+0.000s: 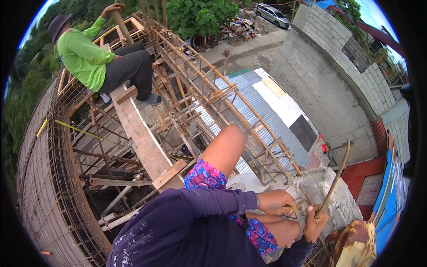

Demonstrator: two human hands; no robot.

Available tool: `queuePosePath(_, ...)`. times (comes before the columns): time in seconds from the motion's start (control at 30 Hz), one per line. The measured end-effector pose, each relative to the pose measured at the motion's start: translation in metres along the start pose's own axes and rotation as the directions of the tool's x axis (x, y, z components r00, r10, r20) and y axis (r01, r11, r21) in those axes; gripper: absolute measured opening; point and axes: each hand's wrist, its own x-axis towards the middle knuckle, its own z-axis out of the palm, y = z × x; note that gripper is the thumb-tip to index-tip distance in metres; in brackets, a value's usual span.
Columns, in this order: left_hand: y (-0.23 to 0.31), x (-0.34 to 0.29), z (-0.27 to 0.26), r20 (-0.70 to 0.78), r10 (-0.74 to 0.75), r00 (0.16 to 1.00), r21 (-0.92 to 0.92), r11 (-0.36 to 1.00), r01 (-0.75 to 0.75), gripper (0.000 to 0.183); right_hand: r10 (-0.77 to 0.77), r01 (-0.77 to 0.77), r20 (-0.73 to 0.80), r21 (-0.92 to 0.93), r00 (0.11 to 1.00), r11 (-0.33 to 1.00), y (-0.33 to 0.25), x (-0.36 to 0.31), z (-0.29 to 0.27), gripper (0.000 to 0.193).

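My left hand (276,202) reaches across from the dark purple sleeve, its fingers pinched together just left of my right hand. What lies in its fingertips is too small to make out. My right hand (315,223) is closed around the lower end of a long, curved brown bar (334,182), which slants up and to the right. Both hands are low over a rough grey concrete top (338,200), near the end of a long rusty rebar cage (238,113). Thin bent rods stick out of the concrete beside my fingers.
Ahead on the left, a person in a green shirt (84,55) sits on the framework, one hand on a post. A wooden plank (138,129) spans open scaffolding below. A corrugated metal roof (249,107) lies lower down, with a block wall (320,80) at right.
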Motion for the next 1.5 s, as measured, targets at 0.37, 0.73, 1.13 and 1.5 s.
queuePosePath(0.37,-0.045,-0.032,-0.060,-0.126,-0.502,0.855,-0.338,0.833,0.439,0.021,0.356,-0.306,-0.231,0.225,0.905,0.925,0.053,-0.001,0.055,0.025)
queuePosePath(0.73,-0.286,0.034,-0.246,-0.825,-0.161,0.542,0.370,0.570,0.733,0.037,0.538,-0.525,-0.015,0.195,0.843,0.828,0.103,-0.066,0.134,0.019)
queuePosePath(1.13,-0.335,0.041,-0.236,-0.765,-0.424,0.485,0.371,0.324,0.870,0.033,0.600,-0.580,-0.087,0.180,0.795,0.795,0.109,-0.100,0.131,0.020)
queuePosePath(1.5,-0.335,0.034,-0.251,-0.658,-0.540,0.524,0.461,0.261,0.848,0.040,0.493,-0.490,-0.011,0.091,0.870,0.867,0.096,-0.029,0.152,0.026)
